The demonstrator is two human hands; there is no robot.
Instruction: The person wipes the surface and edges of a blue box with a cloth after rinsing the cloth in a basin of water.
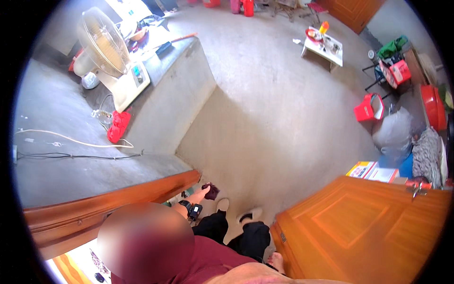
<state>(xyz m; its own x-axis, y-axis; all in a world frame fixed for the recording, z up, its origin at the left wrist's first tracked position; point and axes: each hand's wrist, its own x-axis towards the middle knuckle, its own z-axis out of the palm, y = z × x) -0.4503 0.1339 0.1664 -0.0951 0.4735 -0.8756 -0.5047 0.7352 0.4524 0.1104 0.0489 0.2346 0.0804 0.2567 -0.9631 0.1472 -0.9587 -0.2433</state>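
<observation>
My left hand (206, 188) pinched 1 dark cloth (212, 191) past the wood edge's (156, 188) end, bunched, presumably because it was limp. Right hand (275, 260) was beside the door (364, 227); grip: could not tell. Fan (105, 45) stood on the slab (175, 83), probably for height.

A dark maroon cloth (211, 192) is gripped by the left hand (203, 192) above the grey floor (265, 123), and a black device (195, 211) is worn at that wrist. The right hand (276, 260) is seen near an orange-brown door (354, 232). On the left, a fan (101, 45) is stood on a grey ledge (168, 80), with a red object (118, 127) placed near its base. Farther off, a bowl (313, 34) and a yellow container (324, 27) are carried by a low white tabletop (336, 57).
</observation>
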